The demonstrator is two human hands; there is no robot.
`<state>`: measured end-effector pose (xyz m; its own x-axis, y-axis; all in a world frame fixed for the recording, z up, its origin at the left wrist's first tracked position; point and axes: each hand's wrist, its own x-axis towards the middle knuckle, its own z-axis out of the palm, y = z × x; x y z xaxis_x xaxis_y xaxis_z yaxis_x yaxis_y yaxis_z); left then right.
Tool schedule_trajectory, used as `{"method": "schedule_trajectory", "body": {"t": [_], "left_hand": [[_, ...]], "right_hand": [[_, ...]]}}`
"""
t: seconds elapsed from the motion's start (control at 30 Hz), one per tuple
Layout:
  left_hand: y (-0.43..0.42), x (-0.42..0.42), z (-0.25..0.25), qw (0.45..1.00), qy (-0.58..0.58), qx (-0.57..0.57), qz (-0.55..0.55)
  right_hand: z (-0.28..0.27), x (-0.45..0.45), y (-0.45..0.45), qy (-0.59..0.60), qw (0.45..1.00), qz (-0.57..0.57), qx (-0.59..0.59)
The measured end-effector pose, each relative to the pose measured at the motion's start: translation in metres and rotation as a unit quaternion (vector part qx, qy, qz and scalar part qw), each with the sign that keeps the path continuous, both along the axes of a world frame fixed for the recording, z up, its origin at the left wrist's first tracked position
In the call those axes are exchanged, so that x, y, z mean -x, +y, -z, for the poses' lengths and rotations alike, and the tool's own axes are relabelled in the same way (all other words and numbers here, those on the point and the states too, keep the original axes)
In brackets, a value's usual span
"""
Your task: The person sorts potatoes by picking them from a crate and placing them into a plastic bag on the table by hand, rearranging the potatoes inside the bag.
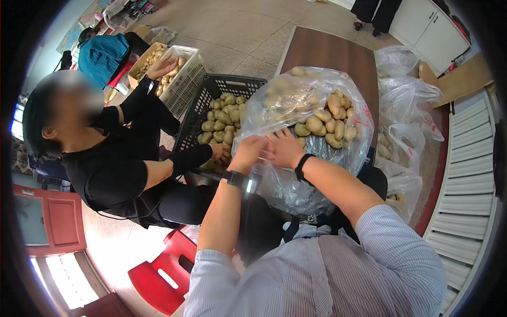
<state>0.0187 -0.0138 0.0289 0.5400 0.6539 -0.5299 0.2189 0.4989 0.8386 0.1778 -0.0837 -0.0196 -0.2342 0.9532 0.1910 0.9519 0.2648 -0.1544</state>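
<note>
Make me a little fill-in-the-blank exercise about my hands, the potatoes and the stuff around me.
Your left hand and right hand are at the clear ____ bag.
The potatoes in it are ____, not peeled.
A co-worker has one hand at the ____ crate.
The chair near you is ____.

Missing words: plastic; unpeeled; black; red.

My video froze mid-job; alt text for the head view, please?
Left hand and right hand close together on a clear bag of potatoes; at left, a person in black has one hand at a black potato crate.
</note>
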Motion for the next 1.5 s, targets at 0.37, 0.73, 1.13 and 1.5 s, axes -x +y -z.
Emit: {"method": "schedule_trajectory", "body": {"t": [0.37, 0.73, 1.13, 1.5], "left_hand": [[0.008, -0.009, 0.030, 0.970, 0.186, -0.077, 0.138], [0.021, -0.004, 0.040, 0.978, 0.187, -0.014, 0.094], [0.019, -0.001, 0.039, 0.977, 0.188, -0.033, 0.096], [0.012, 0.003, 0.043, 0.978, 0.180, -0.079, 0.067]], "right_hand": [[0.003, -0.018, 0.035, -0.081, 0.990, 0.039, 0.109], [0.004, -0.040, -0.004, -0.104, 0.991, 0.035, 0.072], [0.026, -0.046, -0.053, -0.108, 0.992, 0.021, -0.067], [0.017, -0.046, -0.075, -0.101, 0.992, 0.021, -0.070]]}}
